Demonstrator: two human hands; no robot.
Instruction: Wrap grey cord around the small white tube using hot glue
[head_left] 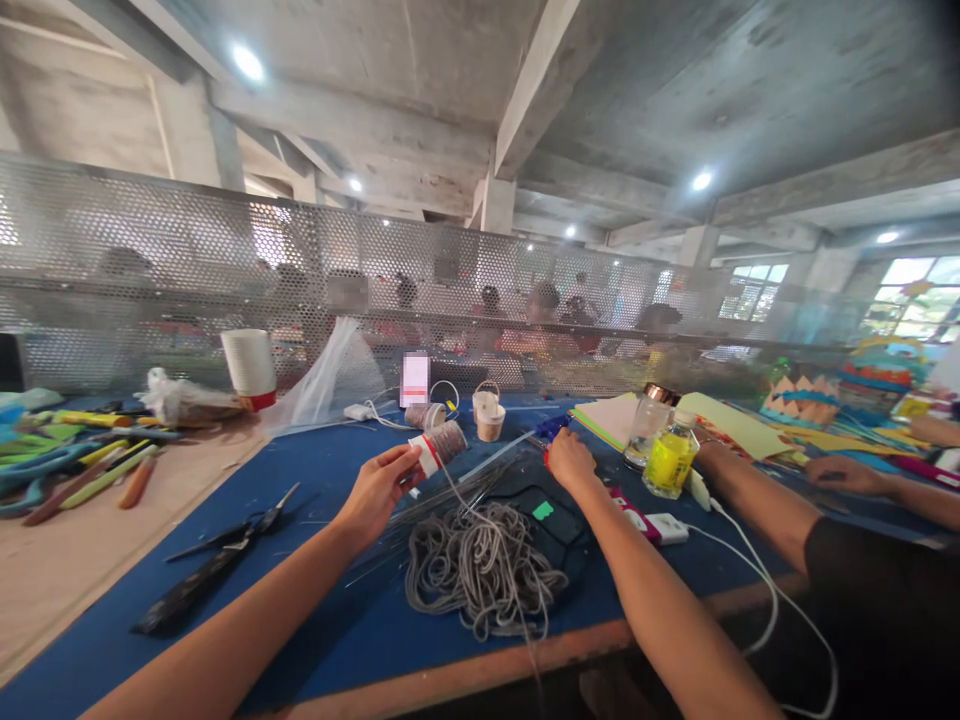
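Observation:
My left hand (384,490) holds a small paper cup (444,446) on its side, its white and red rim between thumb and fingers and grey cord wound round its body. From the cup the cord runs down to a loose heap of grey cord (484,570) on the blue table. My right hand (570,460) is closed round a blue glue gun (553,428), with a clear glue stick reaching out to the left. Behind the hands stands a small basket with a handle (489,415).
Black scissors (217,560) lie left on the blue mat (300,640). Stacked paper cups (249,365), a lit phone (415,380) and a perforated screen (187,270) are behind. A yellow bottle (670,460), white cables and another person's arm (757,500) are at right.

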